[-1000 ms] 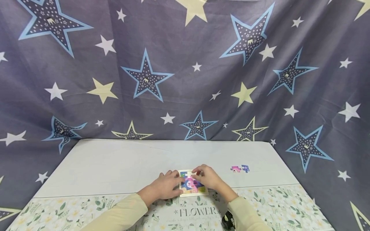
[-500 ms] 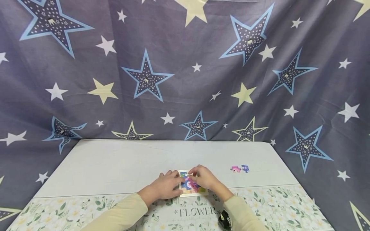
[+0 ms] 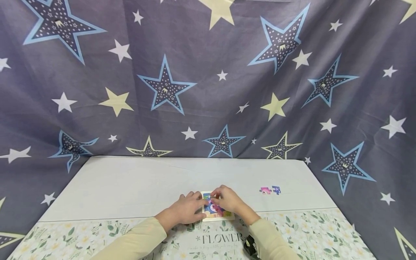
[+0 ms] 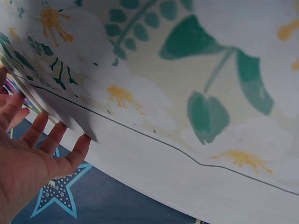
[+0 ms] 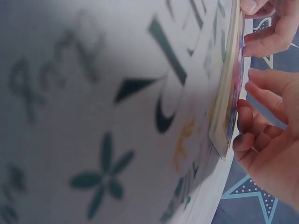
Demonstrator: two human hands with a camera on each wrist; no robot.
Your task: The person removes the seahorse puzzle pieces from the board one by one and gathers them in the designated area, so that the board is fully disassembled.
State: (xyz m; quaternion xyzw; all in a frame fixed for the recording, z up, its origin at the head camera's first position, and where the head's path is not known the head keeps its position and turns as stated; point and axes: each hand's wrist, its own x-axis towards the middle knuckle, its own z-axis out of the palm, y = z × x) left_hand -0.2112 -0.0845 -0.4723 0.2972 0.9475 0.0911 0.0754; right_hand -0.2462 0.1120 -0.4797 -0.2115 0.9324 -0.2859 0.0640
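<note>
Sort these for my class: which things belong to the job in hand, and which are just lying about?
Belongs to the job:
framed puzzle
pink loose piece, probably
blue loose piece, probably

Just surroundings:
starry curtain
flowered table cover

A star-printed curtain [image 3: 201, 54] hangs behind a white, flower-patterned table [image 3: 130, 184].

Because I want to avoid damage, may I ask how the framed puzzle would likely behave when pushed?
The framed puzzle would probably slide rather than tip, as it is thin and lies flat on the table. It seems fairly stiff, since its pale frame looks straight-edged.
</note>
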